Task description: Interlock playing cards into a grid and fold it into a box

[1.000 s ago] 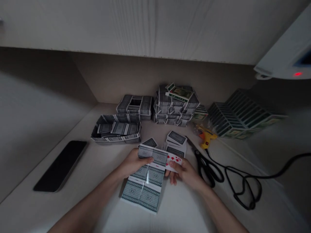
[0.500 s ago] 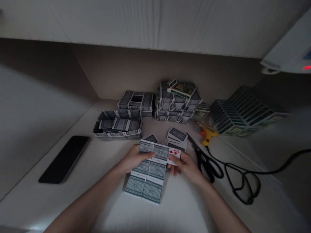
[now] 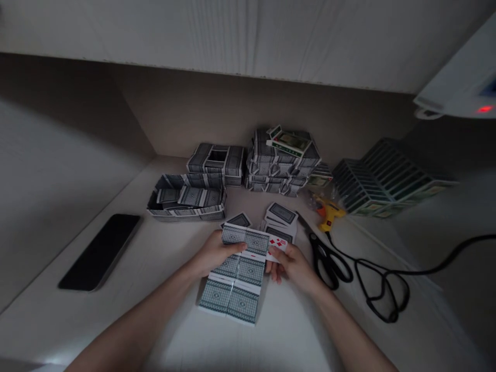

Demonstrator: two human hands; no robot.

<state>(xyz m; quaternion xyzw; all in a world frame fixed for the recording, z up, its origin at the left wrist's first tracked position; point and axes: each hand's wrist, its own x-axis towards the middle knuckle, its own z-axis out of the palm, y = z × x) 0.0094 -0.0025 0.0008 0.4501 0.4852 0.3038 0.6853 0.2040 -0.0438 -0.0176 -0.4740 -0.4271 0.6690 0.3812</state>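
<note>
A panel of joined playing cards (image 3: 243,301), patterned backs up in rows of two, extends toward me above the table. My left hand (image 3: 212,254) grips its far left edge, thumb on top. At its far right end, my right hand (image 3: 292,263) pinches a face-up playing card with red diamonds (image 3: 276,243), which meets the panel's edge. Fingers of the right hand curl beneath; whether that card is fixed to the panel I cannot tell. Just beyond lie loose playing cards (image 3: 282,215) in a pile, and another card (image 3: 237,220) is partly hidden by the panel.
An open card-built box (image 3: 186,213) holds cards at left; other card-built boxes (image 3: 281,168) stand behind. Right of my hands lie black scissors (image 3: 329,261), a yellow glue gun (image 3: 329,213) with a looping cord, and stacked card packs (image 3: 387,178). A phone (image 3: 101,253) rests left.
Both hands keep nearly the same hold on the panel and the diamond card. The surroundings shift slightly in view as the camera moves.
</note>
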